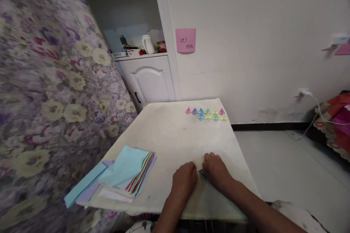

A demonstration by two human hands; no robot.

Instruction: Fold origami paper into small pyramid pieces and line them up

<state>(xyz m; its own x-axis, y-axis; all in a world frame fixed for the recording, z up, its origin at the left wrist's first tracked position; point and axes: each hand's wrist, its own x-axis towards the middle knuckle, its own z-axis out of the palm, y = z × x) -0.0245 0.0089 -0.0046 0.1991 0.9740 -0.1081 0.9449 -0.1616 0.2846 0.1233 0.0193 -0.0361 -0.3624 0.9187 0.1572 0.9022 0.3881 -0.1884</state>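
Note:
Near the front of the cream-covered table (169, 134), a small piece of dark green folded paper (201, 172) pokes out from beneath my right hand (216, 169). The fingers of that hand are curled closed over it, and most of the paper is hidden. Just to its left, my left hand (184, 178) rests on the cloth with its fingers curled in; whatever is in them is hidden. Toward the far right corner stand two rows of small folded paper pieces (208, 117) in pink, purple, blue, green and yellow.
A stack of coloured paper sheets (128, 167), light blue on top, lies at the table's left, with long folded strips (84, 185) beside it. A floral curtain (62, 98) hangs along the left. Behind are a white cabinet (150, 80) and a wall with a pink note (186, 40).

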